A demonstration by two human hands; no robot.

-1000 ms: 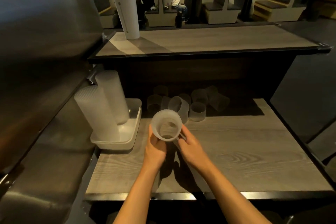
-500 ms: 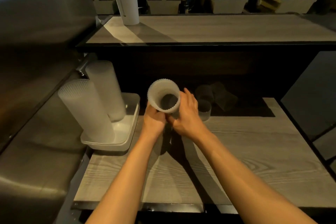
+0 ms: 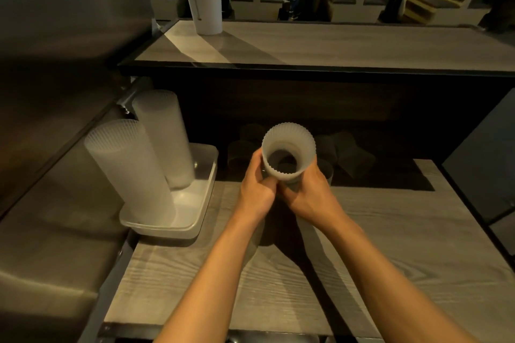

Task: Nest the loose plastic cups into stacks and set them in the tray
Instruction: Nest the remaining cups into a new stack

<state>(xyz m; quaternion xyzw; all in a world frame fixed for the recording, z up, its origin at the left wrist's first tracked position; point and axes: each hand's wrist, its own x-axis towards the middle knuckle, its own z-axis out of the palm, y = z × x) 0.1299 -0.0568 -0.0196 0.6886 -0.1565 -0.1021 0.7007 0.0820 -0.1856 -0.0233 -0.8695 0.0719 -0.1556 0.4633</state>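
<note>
Gripping the frosted cup stack [image 3: 289, 154] from both sides, the left hand [image 3: 255, 186] and right hand [image 3: 308, 194] now hold it further back over the wooden counter [image 3: 362, 245] than a second ago, its open mouth facing up. It has come nearly over the loose cups [image 3: 349, 152] lying in shadow under the upper counter, so another cup is probably about to be nested. Two tall finished stacks [image 3: 131, 167] stand in the tray [image 3: 192, 224] at the left, well apart from the hands.

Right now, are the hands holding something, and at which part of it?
Yes. Both hands, left hand and right hand, grip the ribbed plastic cup stack around its lower part, below the open rim, which faces the camera.
</note>
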